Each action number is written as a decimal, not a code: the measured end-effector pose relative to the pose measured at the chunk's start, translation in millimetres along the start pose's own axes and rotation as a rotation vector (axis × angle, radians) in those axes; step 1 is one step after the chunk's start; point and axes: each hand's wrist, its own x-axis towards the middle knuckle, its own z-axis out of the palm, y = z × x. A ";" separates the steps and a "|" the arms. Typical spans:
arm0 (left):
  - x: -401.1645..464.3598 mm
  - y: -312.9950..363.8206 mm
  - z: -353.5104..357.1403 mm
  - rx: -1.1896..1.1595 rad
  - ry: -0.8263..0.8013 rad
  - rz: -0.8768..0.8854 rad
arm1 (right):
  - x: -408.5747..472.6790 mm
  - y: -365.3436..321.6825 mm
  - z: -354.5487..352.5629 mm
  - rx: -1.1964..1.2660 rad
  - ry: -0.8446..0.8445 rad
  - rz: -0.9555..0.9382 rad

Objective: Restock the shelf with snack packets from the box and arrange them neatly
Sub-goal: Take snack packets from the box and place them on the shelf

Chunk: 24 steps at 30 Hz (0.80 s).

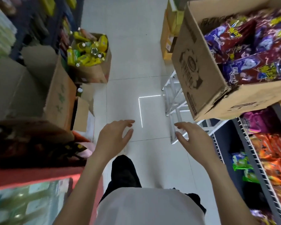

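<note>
At the far left stand closed cardboard cartons (pixel 23 88), and beyond them an open carton of yellow bottles (pixel 89 52) sits on the white tiled floor (pixel 133 62). Over the aisle, the left hand (pixel 114 137) hangs in the air with its fingers spread and loosely bent, holding nothing. Just to its right, apart from it, the right hand (pixel 191 135) hovers the same way, fingers relaxed and empty. Above and right of the hands, the box (pixel 199 75) rests on top of the shelf (pixel 250 153), tilted, and is full of purple and maroon snack packets (pixel 250 46). Below it, the wire-fronted shelf holds orange packets (pixel 272 153) and green packets (pixel 241 163).
</note>
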 end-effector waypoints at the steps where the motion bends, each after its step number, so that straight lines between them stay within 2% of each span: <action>1: 25.2 -11.5 -11.0 0.022 -0.033 0.037 | 18.6 -7.9 0.9 0.017 0.028 0.044; 6: 141.7 -44.5 -62.6 0.067 -0.111 0.255 | 91.4 -45.1 -3.7 0.099 0.126 0.232; 11: 246.8 -49.7 -75.2 0.067 -0.197 0.468 | 149.5 -57.1 -20.8 0.084 0.267 0.336; 15: 319.6 -26.3 -70.1 0.051 -0.215 0.588 | 185.6 -43.5 -36.3 0.051 0.439 0.359; 19: 390.4 10.5 -65.0 -0.014 -0.165 0.749 | 223.7 -19.4 -57.4 -0.011 0.642 0.352; 22: 433.5 46.8 -67.2 -0.083 -0.119 0.885 | 249.2 4.4 -77.7 -0.076 0.714 0.304; 24: 457.2 73.1 -70.8 -0.140 -0.092 0.969 | 263.0 18.8 -92.9 -0.108 0.723 0.337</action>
